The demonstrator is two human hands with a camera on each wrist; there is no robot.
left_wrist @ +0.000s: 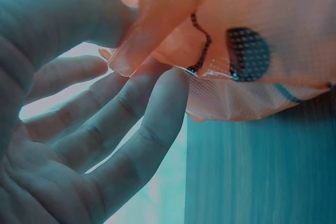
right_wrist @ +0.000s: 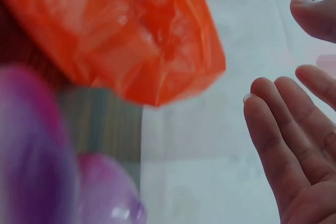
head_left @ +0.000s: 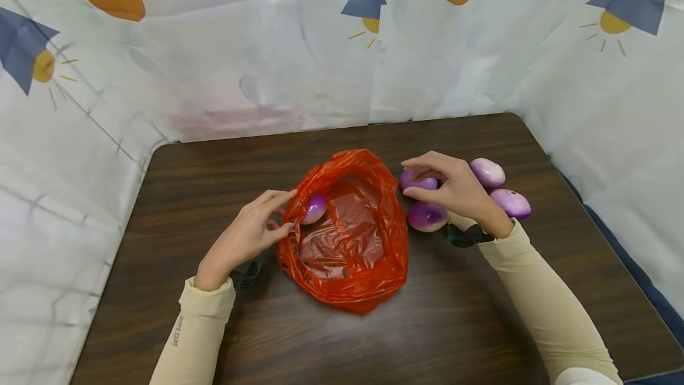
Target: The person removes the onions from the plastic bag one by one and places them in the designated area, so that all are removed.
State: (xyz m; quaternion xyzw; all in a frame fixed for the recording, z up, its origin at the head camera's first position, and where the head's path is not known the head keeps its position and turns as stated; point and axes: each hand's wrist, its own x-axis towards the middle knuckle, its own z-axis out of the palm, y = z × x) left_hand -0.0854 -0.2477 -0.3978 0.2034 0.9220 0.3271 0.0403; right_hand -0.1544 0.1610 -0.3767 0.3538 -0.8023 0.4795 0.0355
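A red plastic bag (head_left: 392, 236) stands with its mouth wide on the table, and one purple onion (head_left: 315, 208) lies inside at its left. On the bag's left rim, my left hand (head_left: 248, 230) pinches the thin plastic between thumb and fingers; the left wrist view shows a fold of the bag (left_wrist: 157, 30) there. My right hand (head_left: 451, 186) hovers just right of the bag with thumb and fingers apart and nothing between them. Beneath it are two onions, one behind (head_left: 419, 182) and one in front (head_left: 427, 217).
Two more onions, one farther back (head_left: 487, 172) and one nearer (head_left: 511, 203), lie beyond the right hand. The dark wood table (head_left: 347, 349) has a printed white sheet (head_left: 320, 64) behind and along its sides.
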